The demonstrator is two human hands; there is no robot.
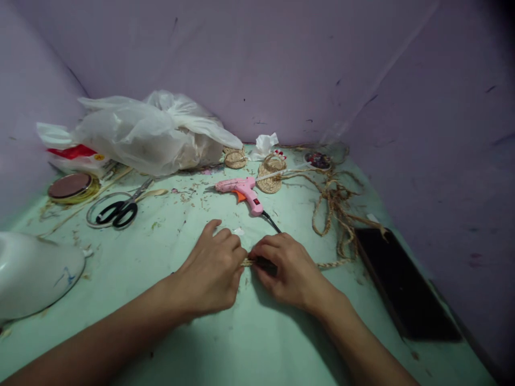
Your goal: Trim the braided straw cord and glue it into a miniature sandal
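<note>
Between my two hands runs a thin braided rope point(336, 264), its short stretch showing at the fingertips and its longer part trailing off to the right. My left hand point(217, 268) is closed on it, back of the hand up and thumb side hidden. Close beside it, my right hand point(287, 268) pinches the same rope between thumb and fingers. Just beyond the hands lies a pink glue gun point(243, 193) on its side, its black cord passing behind my right hand. A tangle of loose rope point(336, 206) spreads to the right.
Two coiled rope pieces point(269, 179) lie behind the glue gun. Scissors point(123, 209), a round tin point(71, 186) and a stuffed plastic bag point(148, 134) are at left. A white rounded object point(36, 273) stands nearer. A black flat slab point(406, 284) lies right, beads point(317, 160) farther back.
</note>
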